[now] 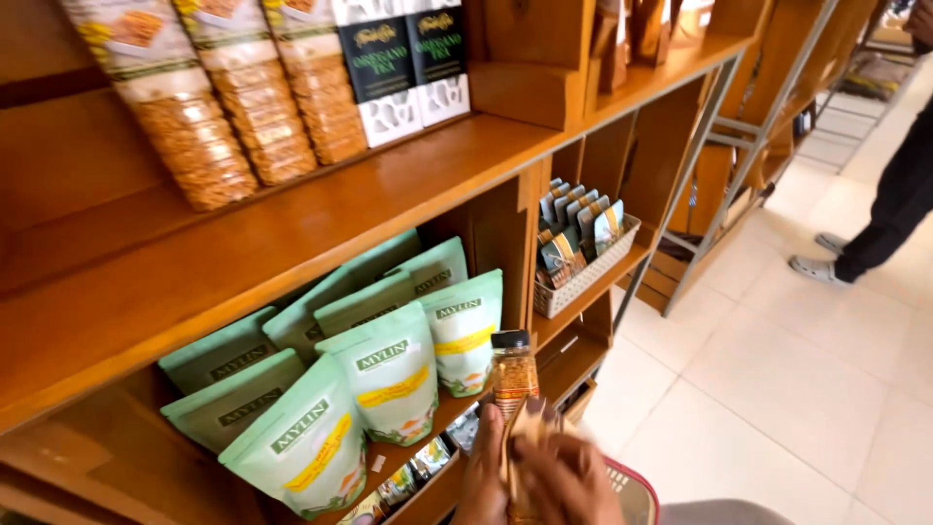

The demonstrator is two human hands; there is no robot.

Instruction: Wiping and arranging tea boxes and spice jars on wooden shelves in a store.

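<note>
Grip: both hands low in the view, closed together around the lower part of a small bottle (512, 371). Left hand (483, 476) wraps the near-left side with fingers curled; right hand (569, 481) is blurred, so how its fingers lie on the bottle cannot be told. Some tan, flat item is pressed between the hands; its kind is unclear.

Bottle: upright, dark cap on top, amber-orange contents, label band round the middle. Only the cap and upper body rise above the grip.

Just left of the grip: pale green stand-up pouches (394, 374) in rows on a wooden shelf (292, 228), the nearest pouch almost touching the bottle. Above and left of the grip, on the upper shelf: long clear packs of orange snacks (248, 107) and dark boxes (408, 58). Up and right of the grip: a pale basket (583, 277) holding small sachets. Below the grip: a red-rimmed shopping basket (637, 491). Far right: a person's dark trouser leg (889, 209) on the tiled floor (777, 389).
</note>
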